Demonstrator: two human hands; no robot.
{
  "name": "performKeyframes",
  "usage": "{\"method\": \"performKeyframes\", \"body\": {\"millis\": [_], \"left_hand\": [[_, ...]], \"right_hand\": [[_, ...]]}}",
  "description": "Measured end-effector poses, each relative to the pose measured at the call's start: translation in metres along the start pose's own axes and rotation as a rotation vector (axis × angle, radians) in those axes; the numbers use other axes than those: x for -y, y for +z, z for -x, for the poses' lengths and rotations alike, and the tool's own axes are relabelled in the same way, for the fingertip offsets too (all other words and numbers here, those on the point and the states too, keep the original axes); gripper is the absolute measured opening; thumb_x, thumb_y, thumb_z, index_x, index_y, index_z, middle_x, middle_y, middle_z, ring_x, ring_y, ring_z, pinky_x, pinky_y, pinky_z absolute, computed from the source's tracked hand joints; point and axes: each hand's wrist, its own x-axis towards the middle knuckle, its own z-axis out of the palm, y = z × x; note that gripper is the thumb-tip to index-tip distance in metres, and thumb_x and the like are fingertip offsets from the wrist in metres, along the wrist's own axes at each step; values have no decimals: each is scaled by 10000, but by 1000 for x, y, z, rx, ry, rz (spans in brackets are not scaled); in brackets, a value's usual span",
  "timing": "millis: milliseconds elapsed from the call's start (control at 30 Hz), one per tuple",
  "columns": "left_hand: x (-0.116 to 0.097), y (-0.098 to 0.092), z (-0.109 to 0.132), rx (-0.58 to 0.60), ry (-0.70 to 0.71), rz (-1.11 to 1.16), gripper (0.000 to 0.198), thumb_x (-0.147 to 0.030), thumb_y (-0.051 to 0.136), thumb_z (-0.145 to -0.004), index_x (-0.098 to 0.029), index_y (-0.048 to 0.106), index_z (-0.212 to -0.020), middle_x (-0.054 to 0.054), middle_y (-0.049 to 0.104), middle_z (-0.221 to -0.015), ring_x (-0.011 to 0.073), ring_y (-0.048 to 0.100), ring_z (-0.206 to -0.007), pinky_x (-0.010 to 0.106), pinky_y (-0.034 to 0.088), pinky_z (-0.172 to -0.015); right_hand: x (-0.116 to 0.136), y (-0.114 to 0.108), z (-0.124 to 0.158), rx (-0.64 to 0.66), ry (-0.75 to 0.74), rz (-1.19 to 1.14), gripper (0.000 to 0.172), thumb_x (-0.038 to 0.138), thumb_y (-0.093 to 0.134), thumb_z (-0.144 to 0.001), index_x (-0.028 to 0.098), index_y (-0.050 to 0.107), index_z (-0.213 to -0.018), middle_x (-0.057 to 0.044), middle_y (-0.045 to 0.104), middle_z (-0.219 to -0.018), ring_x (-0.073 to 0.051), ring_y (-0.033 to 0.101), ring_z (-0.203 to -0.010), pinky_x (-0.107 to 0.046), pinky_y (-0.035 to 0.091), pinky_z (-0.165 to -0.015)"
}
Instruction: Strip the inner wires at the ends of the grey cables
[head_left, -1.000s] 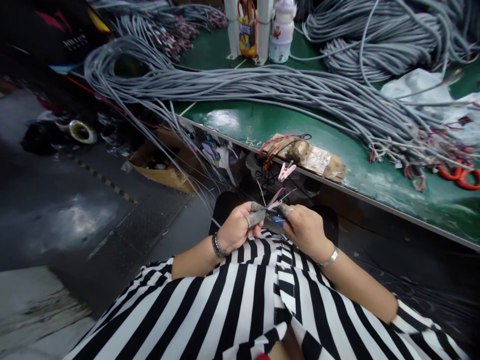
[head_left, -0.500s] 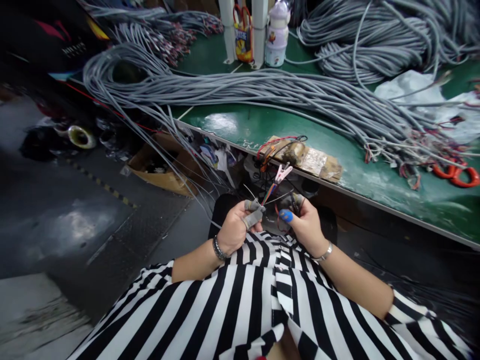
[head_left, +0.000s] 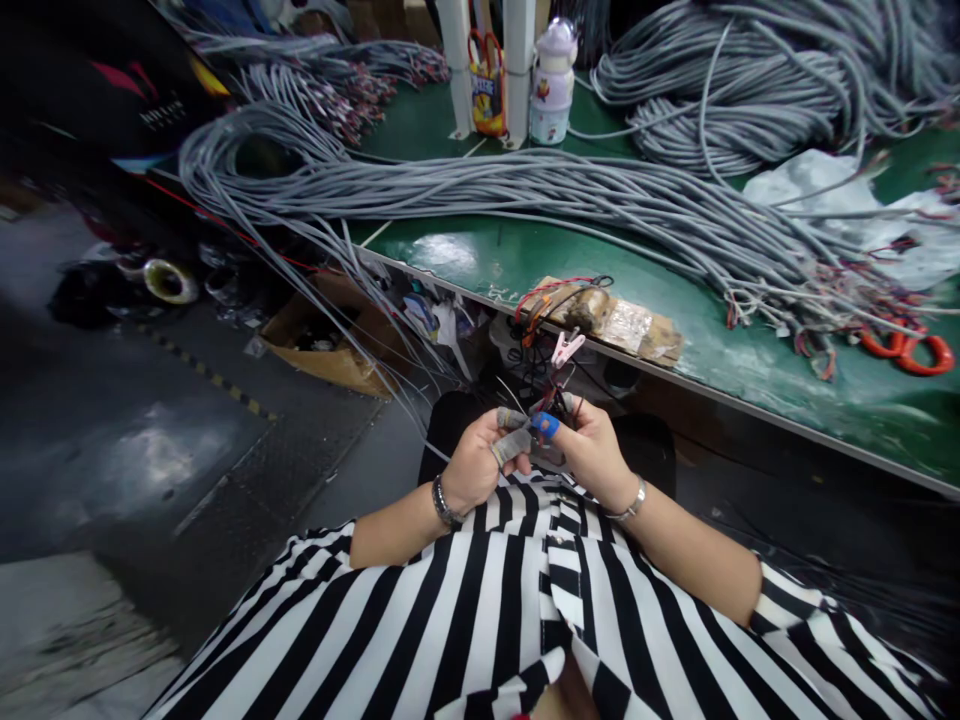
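My left hand (head_left: pixel 480 460), with grey covers on thumb and finger, pinches the end of a grey cable. A thin pale wire (head_left: pixel 511 393) sticks up beside its fingertips. My right hand (head_left: pixel 596 450) has a blue cover on its thumb and is closed on thin dark wires (head_left: pixel 553 398). Its fingertips meet the left hand's at the cable end, so the exact contact is hidden. Just beyond the hands, a pale pink clip (head_left: pixel 568 348) stands at the table edge above the wires.
A long bundle of grey cables (head_left: pixel 465 188) crosses the green table (head_left: pixel 442 250). A wooden board (head_left: pixel 645 330) lies at its front edge. Red-handled scissors (head_left: pixel 924 353) rest at right, a bottle (head_left: pixel 553 85) at the back. Below left stands a cardboard box (head_left: pixel 330 350).
My right hand has moved left to my left hand, bringing the dark wires to the cable end. My left hand has barely shifted. The camera view has tilted slightly.
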Motion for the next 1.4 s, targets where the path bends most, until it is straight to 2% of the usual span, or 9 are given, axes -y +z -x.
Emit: {"method": "performKeyframes", "body": {"millis": [133,267,400,567,800,1000,1167,1233,1400], "left_hand": [[-3,0,-3,66,-99,160,355,-370,765,-666,-140,514,-769,-19,606,-594,52,523,-378,128,276,-352],[-3,-10,-6,274,-244,328,346,-329,795,-630,-135,536,-754,-21,580,-544,30,442,-313,133,277,-335],[-1,-21,-12,442,-397,420,260,-241,775,-648,-136,582,-786,-14,572,-528,30,405,-279,130,249,-302],[2,-26,-17,503,-474,476,228,-189,724,-686,-176,624,-890,-18,568,-523,34,392,-270,124,246,-298],[4,-23,-17,377,-378,428,331,-254,803,-599,-196,666,-895,-5,583,-521,46,425,-330,121,229,-290],[5,-26,-12,373,-333,218,421,-364,824,-561,-159,630,-874,8,605,-518,57,430,-311,136,224,-272],[-2,-23,-5,242,-172,-186,346,-377,773,-651,-126,604,-819,-21,590,-550,28,442,-334,134,302,-330],[-6,-20,-5,170,-82,-259,303,-378,736,-697,-126,592,-784,-27,581,-564,22,450,-351,131,310,-348],[-11,-16,-8,57,-27,-128,304,-398,696,-727,-125,584,-796,-24,580,-573,21,442,-347,133,264,-333]], "right_hand": [[-3,-2,-1,61,140,-207,280,397,712,-707,179,562,-799,62,500,-564,-38,305,-414,-192,270,-392],[-6,0,-2,209,291,-456,295,359,733,-678,182,509,-749,101,392,-492,-17,203,-387,-181,196,-385],[-4,1,-4,195,278,-453,325,302,779,-620,174,566,-829,79,481,-569,-13,291,-405,-172,235,-392],[1,-1,-5,149,187,-404,406,242,792,-593,194,612,-953,2,644,-839,-36,449,-498,-178,340,-438],[-7,0,-8,162,342,-522,302,253,757,-639,174,566,-859,44,604,-704,5,236,-394,-163,194,-375],[-5,-7,-10,351,444,-505,267,246,738,-636,165,540,-795,52,581,-684,8,179,-391,-165,122,-367],[4,-11,-9,348,146,-70,278,264,748,-643,161,584,-841,10,593,-761,-82,502,-624,-210,419,-569],[4,-12,-7,223,26,64,297,290,733,-672,172,587,-902,1,600,-803,-115,538,-715,-246,455,-670],[-5,-27,3,-29,-156,319,279,421,516,-863,188,561,-1011,-25,587,-785,-147,543,-686,-282,462,-636]]}}
